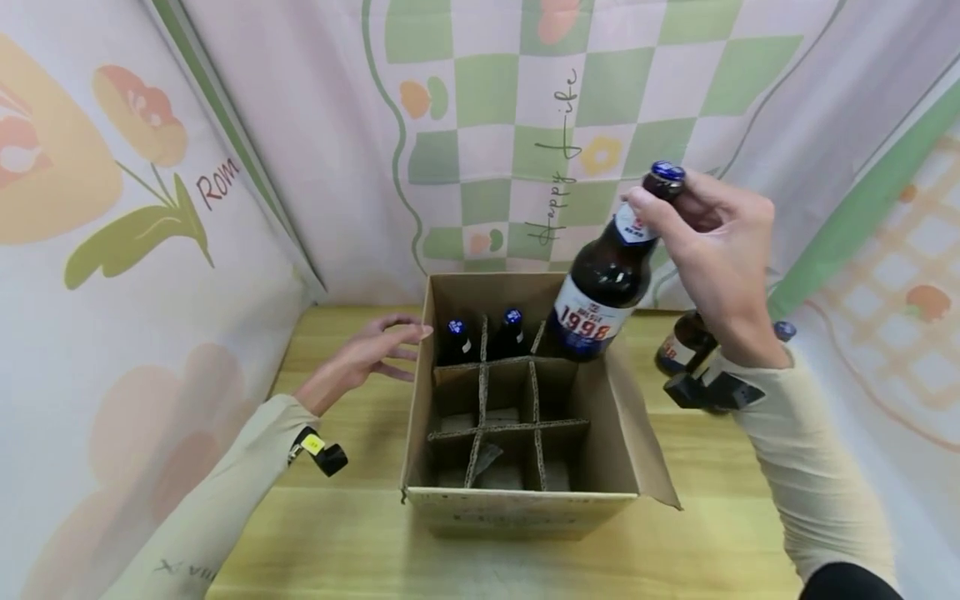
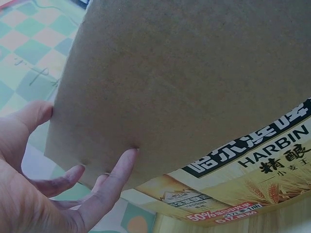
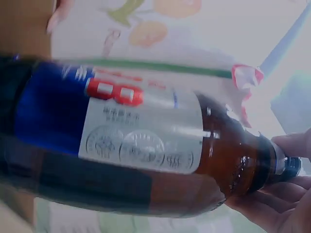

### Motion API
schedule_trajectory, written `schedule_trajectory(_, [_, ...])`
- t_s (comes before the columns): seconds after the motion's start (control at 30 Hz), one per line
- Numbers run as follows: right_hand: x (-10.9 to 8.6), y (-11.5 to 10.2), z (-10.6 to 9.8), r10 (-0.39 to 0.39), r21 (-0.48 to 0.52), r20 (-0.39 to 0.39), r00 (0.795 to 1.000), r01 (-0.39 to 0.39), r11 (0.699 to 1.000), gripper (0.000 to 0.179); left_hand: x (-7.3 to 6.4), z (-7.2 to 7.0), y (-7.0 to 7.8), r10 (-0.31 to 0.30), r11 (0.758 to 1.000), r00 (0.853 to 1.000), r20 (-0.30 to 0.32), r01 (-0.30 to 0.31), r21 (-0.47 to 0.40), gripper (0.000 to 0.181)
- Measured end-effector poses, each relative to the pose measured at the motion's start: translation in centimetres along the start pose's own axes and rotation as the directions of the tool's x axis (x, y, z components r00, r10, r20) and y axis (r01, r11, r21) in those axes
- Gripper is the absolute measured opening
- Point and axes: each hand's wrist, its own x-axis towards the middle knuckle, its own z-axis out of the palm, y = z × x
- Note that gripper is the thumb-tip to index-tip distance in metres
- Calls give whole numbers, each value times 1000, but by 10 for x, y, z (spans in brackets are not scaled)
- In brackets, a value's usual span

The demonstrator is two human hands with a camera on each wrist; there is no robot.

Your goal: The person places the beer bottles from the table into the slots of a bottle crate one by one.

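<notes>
My right hand (image 1: 723, 237) grips a brown beer bottle (image 1: 603, 279) by its neck, just under the blue cap. Tilted, the bottle hangs with its base over the back right compartment of a cardboard box (image 1: 525, 500); its "1998" label faces me. In the right wrist view the bottle (image 3: 141, 136) fills much of the picture. My left hand (image 1: 375, 354) is at the box's left side, and in the left wrist view its straight fingertips (image 2: 127, 158) touch the cardboard wall. Two capped bottles, one on the left (image 1: 455, 337) and one beside it (image 1: 512, 329), stand in the back row.
Cardboard dividers (image 1: 483, 392) split the box into several compartments. A scrap of clear plastic (image 1: 487, 457) lies in a front one. On the wooden table (image 1: 345, 517), more bottles (image 1: 682, 342) stand right of the box, partly behind my right wrist. The box's right flap (image 1: 648, 442) sticks outward.
</notes>
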Motion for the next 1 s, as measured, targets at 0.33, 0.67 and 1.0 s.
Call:
schedule_trajectory(0.33, [-8,24,37,-6,-149,259,966,46,988,18,4,7,3,13,1000,1000,22,-13,4,64])
schedule_trajectory(0.67, [-16,43,63,114,-188,400,909,-40,981,22,-3,2,-2,6,1000,1000,17,-6,9,66])
schedule_trajectory(1.0, [-22,53,84,188,-142,475,860,-135,981,29,-5,-3,-8,11,1000,1000,12,-11,6,69])
